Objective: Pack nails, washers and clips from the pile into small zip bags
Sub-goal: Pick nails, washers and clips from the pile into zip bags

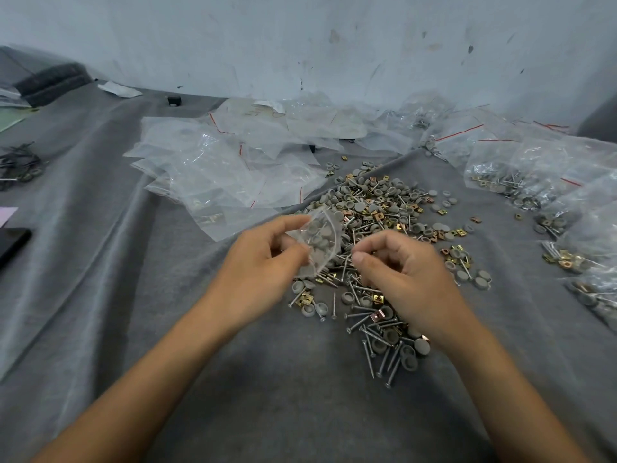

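Note:
A pile (384, 222) of grey round washers, steel nails and brass-coloured clips lies on the grey cloth in front of me. My left hand (263, 265) pinches a small clear zip bag (319, 242) that holds several grey washers, just above the near left part of the pile. My right hand (407, 275) hovers beside the bag over the pile, fingers curled with thumb and forefinger pinched together near the bag's right edge. What it pinches is too small to make out.
Empty clear zip bags (213, 168) with red strips lie in a heap at the back left. Filled bags (541, 182) line the right side. A dark phone (13, 243) sits at the left edge. The wall (334, 45) stands close behind.

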Demonstrator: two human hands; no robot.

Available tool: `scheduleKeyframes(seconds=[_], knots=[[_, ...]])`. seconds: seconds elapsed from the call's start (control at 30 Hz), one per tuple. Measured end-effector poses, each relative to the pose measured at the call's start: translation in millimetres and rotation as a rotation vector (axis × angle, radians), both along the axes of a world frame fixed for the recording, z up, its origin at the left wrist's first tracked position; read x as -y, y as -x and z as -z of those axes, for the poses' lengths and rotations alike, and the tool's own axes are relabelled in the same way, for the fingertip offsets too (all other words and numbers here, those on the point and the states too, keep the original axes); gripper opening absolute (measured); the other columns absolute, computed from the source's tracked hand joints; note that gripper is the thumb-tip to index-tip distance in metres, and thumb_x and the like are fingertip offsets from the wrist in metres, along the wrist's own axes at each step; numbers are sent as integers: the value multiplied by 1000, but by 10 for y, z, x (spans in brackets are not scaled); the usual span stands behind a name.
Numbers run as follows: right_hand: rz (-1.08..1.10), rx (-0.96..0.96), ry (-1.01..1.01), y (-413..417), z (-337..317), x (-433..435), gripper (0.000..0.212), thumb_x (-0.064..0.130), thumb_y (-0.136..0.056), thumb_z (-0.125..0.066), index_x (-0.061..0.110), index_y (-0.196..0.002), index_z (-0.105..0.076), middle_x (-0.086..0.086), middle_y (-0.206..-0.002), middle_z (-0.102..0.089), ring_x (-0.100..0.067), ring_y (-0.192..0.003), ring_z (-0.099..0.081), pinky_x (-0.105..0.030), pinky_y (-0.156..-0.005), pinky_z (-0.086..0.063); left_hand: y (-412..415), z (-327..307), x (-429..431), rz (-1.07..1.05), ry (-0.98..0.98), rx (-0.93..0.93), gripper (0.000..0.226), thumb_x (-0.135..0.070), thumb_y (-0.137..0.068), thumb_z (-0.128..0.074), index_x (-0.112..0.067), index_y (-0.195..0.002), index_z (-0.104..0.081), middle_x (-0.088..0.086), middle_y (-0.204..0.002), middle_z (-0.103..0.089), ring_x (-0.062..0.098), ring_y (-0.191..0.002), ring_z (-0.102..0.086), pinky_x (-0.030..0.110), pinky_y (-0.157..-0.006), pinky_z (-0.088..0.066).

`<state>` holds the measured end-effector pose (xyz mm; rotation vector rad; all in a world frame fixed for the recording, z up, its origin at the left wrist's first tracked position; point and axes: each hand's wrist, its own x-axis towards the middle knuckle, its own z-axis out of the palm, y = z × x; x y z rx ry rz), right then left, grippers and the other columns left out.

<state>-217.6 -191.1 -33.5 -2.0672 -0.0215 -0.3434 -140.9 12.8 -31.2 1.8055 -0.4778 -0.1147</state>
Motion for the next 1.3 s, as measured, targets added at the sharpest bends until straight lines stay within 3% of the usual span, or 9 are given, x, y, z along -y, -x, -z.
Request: scheduleKeyframes(seconds=[0.07, 0.2, 0.27, 0.53, 0.7, 0.9, 1.13, 1.3], knots=[[-65, -48, 162, 16, 27, -57, 3, 36, -94, -69, 38, -93, -69, 12, -77, -69, -4, -65, -63, -20, -57, -51, -32, -21, -30, -25, 31, -29, 38, -9, -95, -60, -24, -129, -65, -6, -68, -68, 6, -61, -58, 15, -52, -45], [-198, -104, 506, 31, 108, -221, 15, 41, -94, -67, 33, -107, -69, 17, -98, -63, 0, -96, -56, -25, -85, -48, -54, -51, -46, -40, 42, -26, 38, -5, -95, -58, -21, -129, -65, -9, -66, -69, 4, -63, -57, 17, -64, -48], [-230, -114, 593, 31, 133, -281, 20, 42, -96, -64, 35, -114, -67, 17, -105, -56, -5, -104, -48, -28, -90, -41, -54, -53, -51, -39, 45, -29, 37, -7, -95, -59, -22, -128, -65, -8, -67, -70, 4, -64, -58, 19, -67, -49], [-248, -124, 685, 20, 205, -345, 30, 39, -101, -55, 40, -130, -59, 13, -107, -47, -10, -107, -43, -25, -88, -33, -50, -60, -39, -35, 40, -41, 38, -8, -95, -59, -24, -128, -65, -9, -67, -70, 0, -61, -57, 13, -60, -47], [-242, -153, 654, 20, 190, -332, 19, 41, -98, -58, 35, -116, -58, 20, -98, -43, -5, -100, -40, -23, -81, -28, -33, -61, -44, -33, 43, -53, 37, -9, -95, -59, -26, -127, -65, -9, -69, -70, 0, -60, -57, 13, -53, -45], [-268, -158, 627, 46, 150, -304, 10, 31, -97, -60, 31, -106, -59, 16, -98, -48, -6, -97, -45, -24, -79, -33, -33, -57, -48, -31, 48, -59, 37, -9, -95, -59, -28, -126, -65, -7, -69, -70, 5, -62, -58, 15, -56, -48], [-240, -179, 659, 40, 177, -329, 29, 41, -99, -54, 38, -128, -57, 20, -94, -41, -4, -97, -41, -26, -80, -32, -8, -83, -43, -30, 48, -64, 37, -8, -95, -58, -28, -125, -64, -8, -68, -70, 3, -60, -57, 13, -50, -44], [-241, -168, 677, 43, 158, -325, 26, 39, -99, -57, 36, -124, -62, 18, -97, -45, -6, -98, -45, -28, -84, -38, 0, -91, -35, -32, 48, -67, 37, -7, -95, -58, -28, -125, -64, -9, -67, -69, 4, -60, -56, 13, -48, -41]])
